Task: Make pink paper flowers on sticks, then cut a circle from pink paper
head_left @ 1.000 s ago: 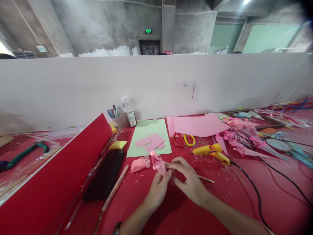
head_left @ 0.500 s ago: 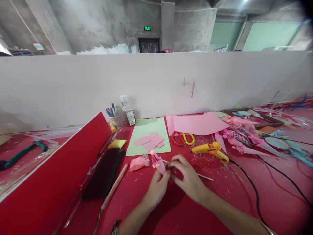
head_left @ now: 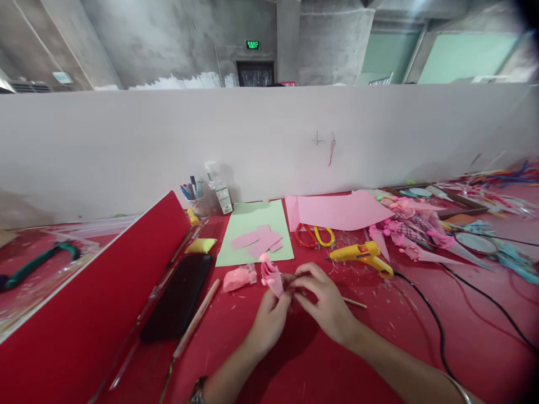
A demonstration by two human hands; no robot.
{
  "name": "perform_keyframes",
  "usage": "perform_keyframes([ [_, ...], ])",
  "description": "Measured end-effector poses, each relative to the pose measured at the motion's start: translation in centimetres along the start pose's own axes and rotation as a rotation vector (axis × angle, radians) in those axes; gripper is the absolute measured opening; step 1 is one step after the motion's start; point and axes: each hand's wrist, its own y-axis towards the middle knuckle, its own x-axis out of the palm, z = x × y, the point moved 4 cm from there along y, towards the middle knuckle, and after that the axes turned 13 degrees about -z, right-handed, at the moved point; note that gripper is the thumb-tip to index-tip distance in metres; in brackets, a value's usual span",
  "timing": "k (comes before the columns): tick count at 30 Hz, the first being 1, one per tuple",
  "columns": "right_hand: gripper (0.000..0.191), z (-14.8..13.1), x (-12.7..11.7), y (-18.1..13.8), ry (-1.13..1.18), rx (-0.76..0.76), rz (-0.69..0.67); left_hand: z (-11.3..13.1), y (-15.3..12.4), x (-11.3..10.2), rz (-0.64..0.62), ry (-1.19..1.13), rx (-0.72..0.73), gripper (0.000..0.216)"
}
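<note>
Left hand (head_left: 272, 318): grip closed down to a pinch, thumb and fingers on the lower part of the pink cone (head_left: 272, 278); no visible gap between digits and cone. Right hand (head_left: 329, 306): fingers curled, thumb and forefinger a little apart, tips close to the left fingertips at the cone's lower end. Can't tell if the right grip has hold of anything; the contact spot is small and partly hidden. Cone's wide, ruffled end is up and away from the person, pale pink ball at its top; narrow end runs down and slightly right into the left grip. Long axis leans a bit left at the top. Most of the cone sticks out beyond the left thumb, left of the right fingertips, held above the worktop (head_left: 295, 373). Nearby: pink lump in clear wrap (head_left: 238, 278) just left of the cone, green sheet (head_left: 227, 257) with pink paper pieces (head_left: 263, 242) beyond it, thin stick (head_left: 354, 303) showing past the right hand, yellow glue gun (head_left: 356, 252) farther right.
</note>
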Motion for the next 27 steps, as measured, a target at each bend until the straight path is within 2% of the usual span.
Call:
perform_keyframes([
  [5,0.012,-0.3,-0.3,-0.1,-0.030,-0.030,0.010,-0.1,0.2,0.6,-0.125,0.030,0.053,0.026],
  [13,0.009,0.0,-0.2,0.0,0.037,-0.027,0.015,-0.9,0.8,0.4,-0.185,-0.024,0.089,0.026],
  [16,0.007,-0.1,-0.2,0.0,0.140,0.009,0.030,-1.1,0.9,0.4,-0.229,-0.081,0.036,0.028],
  [21,0.010,0.8,0.0,0.2,0.422,0.167,0.072,-0.4,0.8,0.7,-0.254,-0.110,0.019,0.031],
  [27,0.018,2.7,-0.2,-0.1,0.644,0.242,0.254,-0.4,0.7,1.1,-0.213,-0.130,-0.056,0.037],
])
